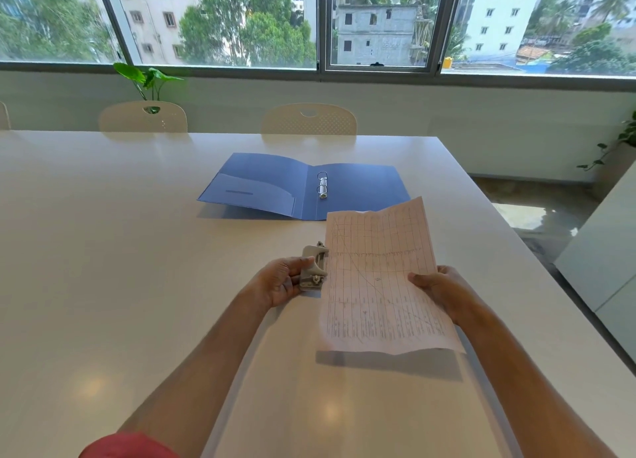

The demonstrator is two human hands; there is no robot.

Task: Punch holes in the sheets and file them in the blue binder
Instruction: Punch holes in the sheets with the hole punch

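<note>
On the white desk [103,251] near me, the left hand [280,283] grips a grey hole punch [312,268], fingers curled round its base, while the right hand [442,290] pinches the right edge of a printed sheet [378,278], thumb on top. I see the sheet's left edge meeting the punch's slot, the paper lifted off the surface. Farther back the blue binder [364,189] lies open and flat, rings [322,184] upright at its spine.
</note>
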